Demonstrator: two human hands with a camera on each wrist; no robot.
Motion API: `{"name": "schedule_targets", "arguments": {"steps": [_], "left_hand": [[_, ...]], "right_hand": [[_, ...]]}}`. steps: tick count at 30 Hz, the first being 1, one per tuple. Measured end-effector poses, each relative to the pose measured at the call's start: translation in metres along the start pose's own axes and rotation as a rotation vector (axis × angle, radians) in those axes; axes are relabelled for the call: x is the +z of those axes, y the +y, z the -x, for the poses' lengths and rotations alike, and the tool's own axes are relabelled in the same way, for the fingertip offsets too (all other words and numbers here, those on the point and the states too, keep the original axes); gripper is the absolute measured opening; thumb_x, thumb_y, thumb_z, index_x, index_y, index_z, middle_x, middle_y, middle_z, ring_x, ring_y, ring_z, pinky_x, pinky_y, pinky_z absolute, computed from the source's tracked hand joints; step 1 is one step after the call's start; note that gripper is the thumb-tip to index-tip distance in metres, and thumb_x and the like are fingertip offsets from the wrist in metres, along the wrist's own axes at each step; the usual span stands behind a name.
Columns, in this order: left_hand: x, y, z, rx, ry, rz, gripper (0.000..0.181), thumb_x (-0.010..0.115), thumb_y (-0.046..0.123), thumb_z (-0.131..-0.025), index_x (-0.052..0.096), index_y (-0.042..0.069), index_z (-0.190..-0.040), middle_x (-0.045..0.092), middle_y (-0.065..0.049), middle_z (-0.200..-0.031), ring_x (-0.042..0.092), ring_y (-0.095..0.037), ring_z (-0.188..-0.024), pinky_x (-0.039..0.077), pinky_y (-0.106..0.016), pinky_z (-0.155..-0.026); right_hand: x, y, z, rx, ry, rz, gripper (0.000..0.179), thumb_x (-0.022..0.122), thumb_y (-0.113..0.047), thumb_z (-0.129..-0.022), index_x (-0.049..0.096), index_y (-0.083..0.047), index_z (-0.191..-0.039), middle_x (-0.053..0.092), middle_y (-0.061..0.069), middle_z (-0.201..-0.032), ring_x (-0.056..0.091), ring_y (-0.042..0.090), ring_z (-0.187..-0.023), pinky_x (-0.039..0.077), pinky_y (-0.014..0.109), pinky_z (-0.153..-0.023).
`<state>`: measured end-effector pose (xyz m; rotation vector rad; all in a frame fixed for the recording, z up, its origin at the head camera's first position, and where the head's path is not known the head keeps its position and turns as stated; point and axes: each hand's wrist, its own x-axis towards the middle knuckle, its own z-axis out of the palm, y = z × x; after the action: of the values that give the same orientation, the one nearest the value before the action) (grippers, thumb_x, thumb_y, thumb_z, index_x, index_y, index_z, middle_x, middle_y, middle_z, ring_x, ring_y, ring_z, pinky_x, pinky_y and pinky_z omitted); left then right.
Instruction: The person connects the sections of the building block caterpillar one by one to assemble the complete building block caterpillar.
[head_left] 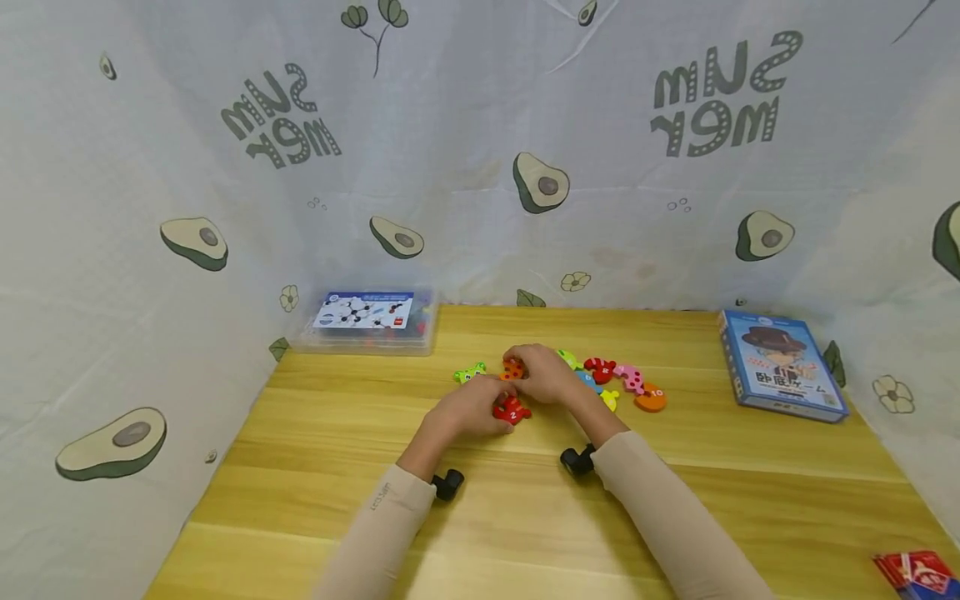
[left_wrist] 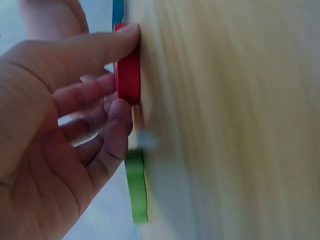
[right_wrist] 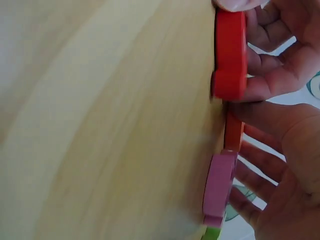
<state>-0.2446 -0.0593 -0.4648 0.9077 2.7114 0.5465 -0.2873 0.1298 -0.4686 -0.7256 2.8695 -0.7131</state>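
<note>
My left hand [head_left: 476, 406] grips a small red animal-shaped puzzle piece [head_left: 512, 410] marked 2, thumb on one edge and fingertips on the other. Just beyond it, my right hand [head_left: 546, 375] pinches a dotted orange puzzle piece [head_left: 513, 369]; the right wrist view shows the thumb against this orange piece [right_wrist: 233, 131]. Both hands nearly touch. A green puzzle piece [head_left: 470, 374] lies to the left of them. In the right wrist view a pink piece [right_wrist: 219, 186] stands beside the right fingers. The red piece [left_wrist: 129, 75] appears edge-on at the tabletop in the left wrist view.
Right of the hands lie several linked-looking pieces, among them a red one [head_left: 601, 370], a pink one [head_left: 630, 378] and an orange one [head_left: 651, 397]. A clear plastic case [head_left: 367, 339] stands back left, a blue box [head_left: 784, 364] back right, red packets [head_left: 918, 573] front right.
</note>
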Motion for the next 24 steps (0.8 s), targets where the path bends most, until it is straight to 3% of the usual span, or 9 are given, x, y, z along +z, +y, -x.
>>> {"name": "schedule_targets", "arguments": {"steps": [5,10,15,20,24], "left_hand": [[0.010,0.015,-0.015,0.000,0.017,-0.024,0.050,0.080,0.033,-0.090,0.066,0.011,-0.133,0.067,-0.002,-0.130,0.061,-0.015,-0.119,0.052,-0.028,-0.102],[0.015,0.026,-0.028,-0.002,0.013,-0.013,0.053,0.079,0.034,-0.092,0.064,0.011,-0.138,0.063,-0.004,-0.138,0.059,-0.018,-0.126,0.050,-0.029,-0.107],[0.018,0.030,-0.032,-0.062,0.016,0.010,0.061,0.079,0.036,-0.092,0.059,0.011,-0.144,0.059,-0.007,-0.143,0.058,-0.020,-0.128,0.050,-0.032,-0.109],[0.013,0.014,-0.020,-0.104,0.060,0.064,0.072,0.080,0.041,-0.089,0.052,0.018,-0.151,0.059,-0.006,-0.136,0.059,-0.020,-0.122,0.053,-0.038,-0.104],[0.003,-0.013,-0.002,-0.125,0.170,0.016,0.053,0.077,0.038,-0.093,0.062,0.020,-0.141,0.058,-0.007,-0.136,0.053,-0.027,-0.126,0.049,-0.046,-0.106]], "right_hand": [[-0.005,0.015,0.007,0.062,-0.014,-0.017,0.041,0.074,-0.020,-0.094,0.065,-0.005,-0.132,0.067,0.014,-0.131,0.060,0.036,-0.125,0.047,0.053,-0.111],[-0.014,0.031,0.017,0.058,-0.005,-0.026,0.043,0.073,-0.017,-0.096,0.063,-0.001,-0.134,0.065,0.019,-0.134,0.059,0.038,-0.127,0.046,0.056,-0.111],[-0.021,0.043,0.023,0.051,-0.023,-0.068,0.047,0.069,-0.020,-0.099,0.058,0.000,-0.140,0.060,0.021,-0.141,0.057,0.039,-0.130,0.045,0.058,-0.112],[-0.030,0.053,0.037,0.041,0.005,-0.093,0.049,0.066,-0.026,-0.102,0.056,0.000,-0.142,0.056,0.022,-0.146,0.050,0.044,-0.138,0.042,0.063,-0.112],[-0.043,0.063,0.054,0.058,0.042,-0.065,0.048,0.066,-0.025,-0.101,0.057,0.001,-0.140,0.056,0.024,-0.146,0.049,0.047,-0.137,0.041,0.065,-0.111]]}}
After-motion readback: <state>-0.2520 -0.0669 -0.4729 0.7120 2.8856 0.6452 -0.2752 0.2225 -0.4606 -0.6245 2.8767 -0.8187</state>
